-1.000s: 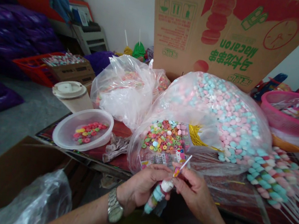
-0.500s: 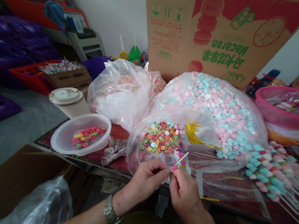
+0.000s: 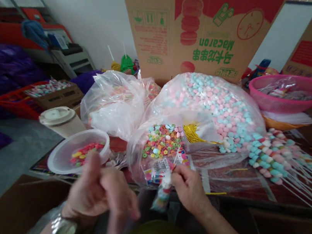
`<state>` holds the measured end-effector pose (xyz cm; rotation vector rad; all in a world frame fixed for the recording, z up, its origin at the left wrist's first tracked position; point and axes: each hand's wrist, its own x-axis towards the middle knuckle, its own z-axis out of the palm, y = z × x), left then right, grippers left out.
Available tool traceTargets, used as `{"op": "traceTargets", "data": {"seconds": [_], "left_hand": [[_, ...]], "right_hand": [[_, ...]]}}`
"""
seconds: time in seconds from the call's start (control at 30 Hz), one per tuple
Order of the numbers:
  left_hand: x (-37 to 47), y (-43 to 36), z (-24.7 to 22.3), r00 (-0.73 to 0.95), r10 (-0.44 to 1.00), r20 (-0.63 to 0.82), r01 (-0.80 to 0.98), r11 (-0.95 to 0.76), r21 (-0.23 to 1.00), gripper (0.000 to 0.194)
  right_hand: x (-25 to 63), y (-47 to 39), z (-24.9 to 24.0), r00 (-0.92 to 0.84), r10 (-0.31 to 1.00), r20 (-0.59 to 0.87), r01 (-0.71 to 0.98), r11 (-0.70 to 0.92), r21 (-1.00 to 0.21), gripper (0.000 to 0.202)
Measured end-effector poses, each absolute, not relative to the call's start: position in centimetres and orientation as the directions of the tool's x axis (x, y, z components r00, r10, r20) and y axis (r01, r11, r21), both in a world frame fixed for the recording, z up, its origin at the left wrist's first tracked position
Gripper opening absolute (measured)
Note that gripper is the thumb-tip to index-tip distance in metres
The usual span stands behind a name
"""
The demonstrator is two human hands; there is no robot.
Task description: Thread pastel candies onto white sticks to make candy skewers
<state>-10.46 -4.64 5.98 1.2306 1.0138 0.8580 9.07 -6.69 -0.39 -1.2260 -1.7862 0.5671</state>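
Note:
My right hand [image 3: 188, 186] pinches the top of a small clear bag of candy [image 3: 162, 192], which hangs below the fingers at the table's front edge. My left hand [image 3: 100, 191], blurred by motion, is apart from it with fingers spread and nothing in them. It is in front of a white bowl [image 3: 57, 157] with colourful candy rings. Beyond my right hand lie more coloured rings [image 3: 164, 141] on clear plastic, beside gold twist ties [image 3: 191, 133].
A big bag of pastel candies [image 3: 213, 102] and another plastic bag [image 3: 114, 103] stand behind. Candy skewers [image 3: 273, 158] lie at right, below a pink basket [image 3: 287, 101]. A lidded cup [image 3: 63, 120] is at left, a large carton [image 3: 200, 33] at the back.
My hands have parted; the left has moved left and opened. The small candy bag now hangs in view from my right hand. The camera view has shifted.

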Motion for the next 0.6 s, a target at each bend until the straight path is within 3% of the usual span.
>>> {"op": "traceTargets", "data": {"seconds": [0.07,0.13,0.23,0.3,0.37,0.43,0.5,0.53,0.6], "left_hand": [[-10.2,-5.5,5.3,0.458,0.84,-0.291,0.215,0.213,0.953,0.061],[-9.1,-6.3,4.2,0.47,0.814,-0.342,0.323,0.202,0.925,0.047],[-6.8,-6.8,2.5,0.404,0.875,-0.267,0.27,0.165,0.949,0.038],[-5.6,-6.6,1.8,0.348,0.907,-0.237,0.18,0.183,0.966,0.035],[-4.7,-6.3,1.3,0.261,0.942,-0.209,0.095,0.191,0.977,0.034],[-3.9,-6.1,1.0,0.132,0.981,-0.142,0.1,0.129,0.987,0.034],[-2.8,-6.3,0.7,0.113,0.992,-0.056,0.223,0.03,0.974,0.037],[-2.1,-6.6,0.6,0.191,0.981,-0.03,0.307,-0.031,0.951,0.039],[-0.7,-7.0,0.4,0.507,0.86,-0.055,0.457,-0.215,0.863,0.038]], "right_hand": [[8.9,-6.9,0.4,-0.082,0.93,0.36,0.451,0.356,-0.818,0.02],[8.1,-7.4,0.9,-0.106,0.951,0.292,0.326,0.31,-0.893,0.017],[6.8,-7.9,0.9,-0.092,0.995,0.032,0.053,0.037,-0.998,0.017],[6.7,-7.9,0.5,-0.133,0.964,-0.231,-0.161,-0.251,-0.955,0.022],[7.4,-7.8,0.0,-0.289,0.876,-0.387,-0.216,-0.454,-0.865,0.032],[8.4,-8.0,-0.3,-0.274,0.883,-0.381,-0.133,-0.427,-0.894,0.039],[9.5,-8.3,-0.4,-0.045,0.975,-0.217,-0.034,-0.219,-0.975,0.034],[10.0,-8.5,-0.5,0.074,0.989,-0.128,-0.007,-0.128,-0.992,0.031],[11.4,-9.4,-0.9,0.188,0.979,-0.072,-0.017,-0.07,-0.997,0.032]]}}
